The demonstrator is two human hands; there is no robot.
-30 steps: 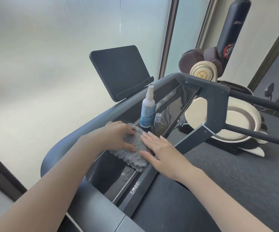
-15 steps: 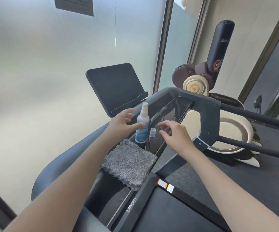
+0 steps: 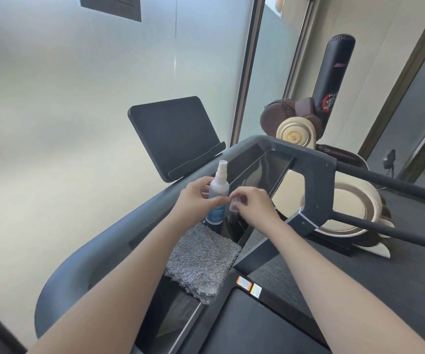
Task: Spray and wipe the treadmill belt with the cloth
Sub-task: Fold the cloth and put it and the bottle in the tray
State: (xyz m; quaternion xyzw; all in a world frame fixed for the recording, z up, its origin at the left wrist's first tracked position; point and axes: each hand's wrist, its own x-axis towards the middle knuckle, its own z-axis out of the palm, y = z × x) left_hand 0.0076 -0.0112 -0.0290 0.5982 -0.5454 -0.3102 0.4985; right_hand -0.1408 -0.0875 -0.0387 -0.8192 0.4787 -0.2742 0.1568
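Observation:
A white spray bottle [image 3: 218, 190] with a blue label stands upright on the treadmill's console tray [image 3: 254, 159]. My left hand [image 3: 197, 198] grips its body from the left. My right hand [image 3: 253, 204] pinches the small clear cap [image 3: 234, 204] just right of the bottle. The grey fluffy cloth [image 3: 202, 259] lies flat on the tray in front of the bottle, under my left forearm, with no hand on it. A corner of the black treadmill belt [image 3: 257, 325] shows at the bottom.
A black tablet holder [image 3: 173, 134] rises behind the tray. Dark handrails [image 3: 390, 182] run off to the right. Beyond them stand a cream and brown exercise machine [image 3: 354, 205] and a black punching bag [image 3: 334, 75]. A frosted glass wall [image 3: 78, 111] fills the left.
Both hands left the cloth and moved up to the bottle. My left hand closed round the bottle and my right hand picked up the clear cap. The camera tilted upward.

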